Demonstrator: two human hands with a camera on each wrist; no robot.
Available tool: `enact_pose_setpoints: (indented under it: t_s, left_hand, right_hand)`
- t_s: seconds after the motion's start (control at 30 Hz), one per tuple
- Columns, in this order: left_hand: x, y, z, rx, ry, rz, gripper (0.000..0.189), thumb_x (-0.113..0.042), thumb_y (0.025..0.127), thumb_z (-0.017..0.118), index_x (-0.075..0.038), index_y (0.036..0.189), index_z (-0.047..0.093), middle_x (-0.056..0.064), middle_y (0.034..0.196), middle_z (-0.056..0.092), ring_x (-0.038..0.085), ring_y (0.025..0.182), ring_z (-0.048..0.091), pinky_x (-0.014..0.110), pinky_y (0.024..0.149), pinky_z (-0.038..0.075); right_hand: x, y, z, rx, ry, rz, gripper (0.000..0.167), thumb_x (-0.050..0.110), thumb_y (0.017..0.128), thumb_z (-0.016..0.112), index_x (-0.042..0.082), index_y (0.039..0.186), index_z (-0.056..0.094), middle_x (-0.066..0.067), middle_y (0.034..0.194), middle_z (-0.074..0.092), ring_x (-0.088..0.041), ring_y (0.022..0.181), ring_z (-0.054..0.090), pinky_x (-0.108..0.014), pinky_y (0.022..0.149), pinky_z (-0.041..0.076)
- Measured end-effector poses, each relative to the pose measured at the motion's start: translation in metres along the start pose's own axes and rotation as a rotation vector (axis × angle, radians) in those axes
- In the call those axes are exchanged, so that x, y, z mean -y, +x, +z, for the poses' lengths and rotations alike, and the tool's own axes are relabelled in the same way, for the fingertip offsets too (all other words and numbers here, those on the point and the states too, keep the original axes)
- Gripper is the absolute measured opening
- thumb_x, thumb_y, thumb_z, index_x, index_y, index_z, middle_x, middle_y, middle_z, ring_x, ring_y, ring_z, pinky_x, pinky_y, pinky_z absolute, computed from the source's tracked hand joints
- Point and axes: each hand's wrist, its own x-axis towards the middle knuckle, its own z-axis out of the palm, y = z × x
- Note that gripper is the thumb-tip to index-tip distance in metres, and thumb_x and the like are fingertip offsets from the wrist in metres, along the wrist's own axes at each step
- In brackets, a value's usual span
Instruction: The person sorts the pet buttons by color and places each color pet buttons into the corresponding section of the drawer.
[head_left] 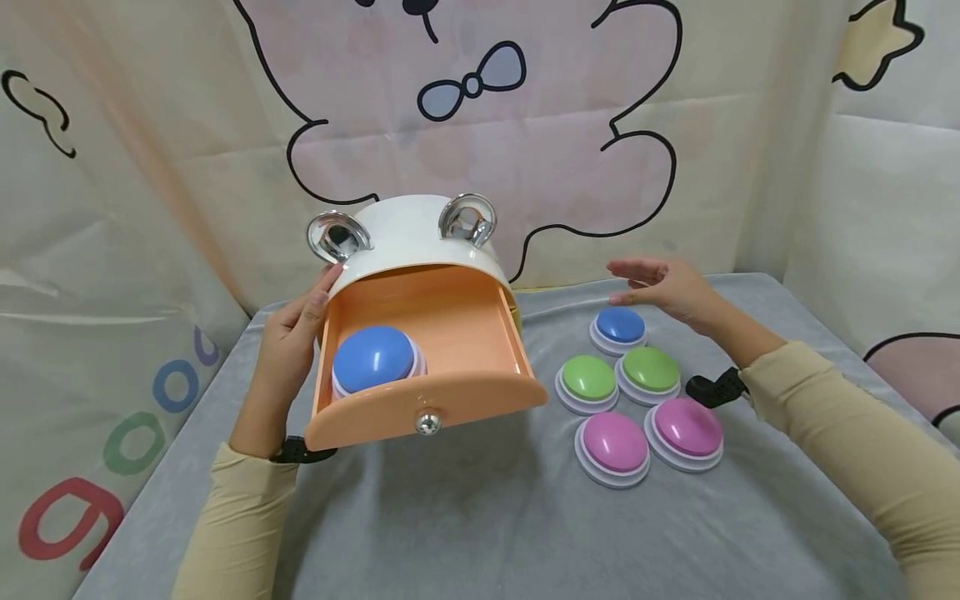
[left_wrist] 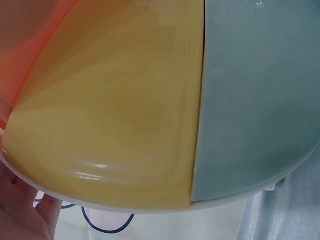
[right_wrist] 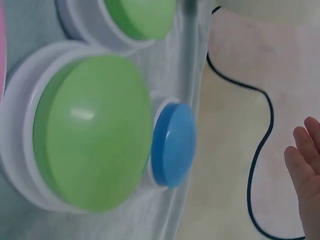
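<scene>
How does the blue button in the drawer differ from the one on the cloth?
The drawer button looks larger than the cloth button in the head view. The drawer button sits in the orange drawer; the cloth button rests on grey cloth near the right hand. Both have blue domes.

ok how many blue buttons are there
2: one blue button sits in the drawer, the other blue button on the table just beyond the green buttons. More could be hidden inside the box.

Orange drawer (head_left: pixel 461 400), blue button (head_left: pixel 373 358), panel (left_wrist: pixel 255 100) perhaps grey-green.
</scene>
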Motion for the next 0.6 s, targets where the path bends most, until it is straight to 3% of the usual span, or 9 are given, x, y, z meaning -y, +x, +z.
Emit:
enact_pose_setpoints:
  t_s: [0.17, 0.4, 0.6]
  left_hand:
    - [0.0, 0.001, -0.001, -0.003, -0.006, 0.007, 0.043, -0.042, 0.107, 0.039, -0.029, 0.146, 0.05, -0.004, 0.159, 0.039, 0.018, 0.15, 0.034, 0.049, 0.117, 0.036]
    - [0.002, 0.004, 0.001, 0.0, -0.009, 0.048, 0.043, -0.041, 0.107, 0.04, -0.028, 0.146, 0.051, -0.003, 0.158, 0.04, 0.014, 0.151, 0.032, 0.047, 0.119, 0.034]
    - [0.004, 0.002, -0.001, -0.009, -0.012, 0.051, 0.044, -0.04, 0.107, 0.039, -0.025, 0.146, 0.051, -0.001, 0.158, 0.041, 0.015, 0.15, 0.032, 0.044, 0.117, 0.036]
  right_hand:
    - [-0.016, 0.004, -0.008, 0.007, -0.061, 0.014, 0.074, 0.021, 0.089, 0.076, 0.004, 0.151, 0.04, -0.017, 0.157, 0.039, -0.033, 0.148, 0.034, -0.046, 0.121, 0.029]
    - [-0.04, 0.006, -0.019, -0.041, -0.079, 0.056, 0.074, 0.022, 0.089, 0.076, 0.005, 0.151, 0.039, -0.017, 0.157, 0.04, -0.033, 0.148, 0.034, -0.048, 0.121, 0.031]
    - [-0.055, 0.014, -0.02, -0.003, -0.135, 0.049, 0.078, 0.022, 0.087, 0.078, 0.001, 0.151, 0.038, -0.021, 0.157, 0.038, -0.039, 0.148, 0.031, -0.053, 0.121, 0.028]
